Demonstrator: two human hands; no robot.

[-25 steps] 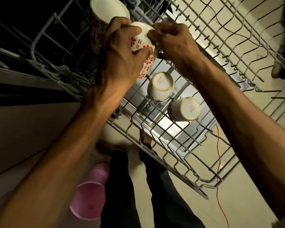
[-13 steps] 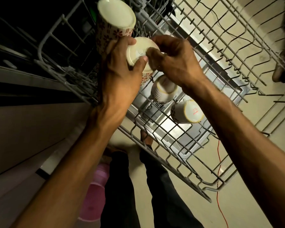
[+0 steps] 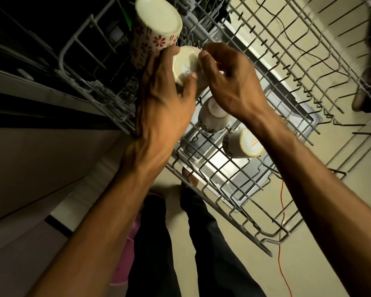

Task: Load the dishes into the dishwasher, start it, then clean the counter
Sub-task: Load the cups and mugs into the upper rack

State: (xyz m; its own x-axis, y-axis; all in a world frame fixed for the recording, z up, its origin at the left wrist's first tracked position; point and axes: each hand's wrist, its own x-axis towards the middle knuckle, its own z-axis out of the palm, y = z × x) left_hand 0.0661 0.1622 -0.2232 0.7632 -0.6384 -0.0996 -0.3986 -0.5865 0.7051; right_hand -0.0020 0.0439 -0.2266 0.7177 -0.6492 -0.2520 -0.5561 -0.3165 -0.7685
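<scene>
Left hand and right hand together grip cup over rack; three cups racked; starting, counter left.

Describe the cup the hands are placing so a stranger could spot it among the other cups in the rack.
Start at the grey wire dishwasher rack pulled out over the floor. A row of upside-down cream ceramic cups runs along it, from the tall red-flowered cup towards the near end. The wanted cup is second, and the only one gripped by the left hand and the right hand.
</scene>
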